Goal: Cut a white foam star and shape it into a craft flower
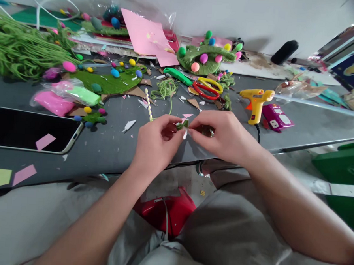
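Note:
Near the table's front edge, my left hand point(156, 141) pinches a small green piece point(182, 125) between thumb and fingers. My right hand point(224, 131) meets it from the other side, its thumb and fingertips closed on the same piece. White and pink bits show around the piece; its exact kind is too small to make out. Something dark and shiny point(207, 131) shows within my right hand's curled fingers, mostly hidden. Just beyond the hands lie a striped stick point(149, 104), a tangle of green yarn point(165, 88) and paper scraps point(130, 125).
Red-handled scissors point(205, 90), a green-handled cutter point(178, 75) and a yellow glue gun point(256, 103) lie behind the hands. A purple box point(277, 117) is at right, a phone point(23, 128) at left. Green yarn-covered shapes point(108, 81) with coloured balls stand farther back.

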Tool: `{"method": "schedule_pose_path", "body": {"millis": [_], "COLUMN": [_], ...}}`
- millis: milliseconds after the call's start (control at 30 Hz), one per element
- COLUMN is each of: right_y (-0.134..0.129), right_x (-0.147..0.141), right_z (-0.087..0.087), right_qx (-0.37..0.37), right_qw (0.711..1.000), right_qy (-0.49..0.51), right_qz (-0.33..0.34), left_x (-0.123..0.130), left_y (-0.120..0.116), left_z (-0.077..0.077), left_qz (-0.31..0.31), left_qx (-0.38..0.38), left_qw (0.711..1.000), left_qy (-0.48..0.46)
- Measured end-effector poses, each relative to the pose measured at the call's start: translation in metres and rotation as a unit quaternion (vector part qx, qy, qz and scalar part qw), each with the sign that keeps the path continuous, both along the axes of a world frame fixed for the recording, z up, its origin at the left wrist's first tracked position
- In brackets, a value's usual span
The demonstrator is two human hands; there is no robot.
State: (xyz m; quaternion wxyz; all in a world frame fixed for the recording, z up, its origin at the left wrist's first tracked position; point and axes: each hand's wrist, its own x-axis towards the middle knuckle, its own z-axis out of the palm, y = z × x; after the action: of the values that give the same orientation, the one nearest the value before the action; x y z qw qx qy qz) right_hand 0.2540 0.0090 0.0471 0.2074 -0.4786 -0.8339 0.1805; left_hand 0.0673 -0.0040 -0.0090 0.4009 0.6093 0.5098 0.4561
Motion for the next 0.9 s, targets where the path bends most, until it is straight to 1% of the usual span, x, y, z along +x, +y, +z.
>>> {"method": "schedule_pose_path", "body": {"millis": [67, 133, 233, 300, 433, 567, 667, 733, 800, 900], "right_y": [-0.003, -0.005, -0.009, -0.01, -0.008, -0.001, 0.009, 0.017, 0.023, 0.026], "right_x": [-0.001, -0.002, -0.002, -0.003, -0.004, -0.002, 0.004, 0.009, 0.014, 0.015], "right_z": [-0.003, -0.006, -0.011, -0.014, -0.017, -0.016, -0.014, -0.012, -0.009, -0.003], "right_qx": [0.021, 0.051, 0.099, 0.116, 0.112, 0.086, 0.063, 0.051, 0.04, 0.04], "right_qw": [1.0, 0.998, 0.993, 0.991, 0.993, 0.994, 0.993, 0.992, 0.991, 0.993], "right_qy": [0.003, -0.008, -0.038, -0.041, -0.013, 0.037, 0.065, 0.07, 0.063, 0.024], "right_qz": [0.017, 0.029, 0.046, 0.049, 0.04, 0.047, 0.069, 0.09, 0.109, 0.106], "left_x": [0.0, 0.0, 0.002, 0.002, 0.001, -0.001, -0.002, -0.003, -0.003, -0.002], "left_y": [0.002, 0.005, 0.009, 0.011, 0.011, 0.012, 0.012, 0.011, 0.009, 0.005], "left_z": [-0.001, -0.001, -0.002, -0.002, -0.001, 0.0, 0.002, 0.004, 0.005, 0.005], "left_qz": [0.016, 0.03, 0.045, 0.053, 0.053, 0.037, 0.012, -0.015, -0.037, -0.043], "left_qx": [-0.001, -0.017, -0.045, -0.061, -0.084, -0.095, -0.102, -0.107, -0.1, -0.055], "left_qw": [1.0, 0.996, 0.977, 0.963, 0.943, 0.93, 0.931, 0.942, 0.961, 0.989], "left_qy": [-0.023, -0.087, -0.203, -0.258, -0.318, -0.352, -0.35, -0.319, -0.256, -0.129]}}
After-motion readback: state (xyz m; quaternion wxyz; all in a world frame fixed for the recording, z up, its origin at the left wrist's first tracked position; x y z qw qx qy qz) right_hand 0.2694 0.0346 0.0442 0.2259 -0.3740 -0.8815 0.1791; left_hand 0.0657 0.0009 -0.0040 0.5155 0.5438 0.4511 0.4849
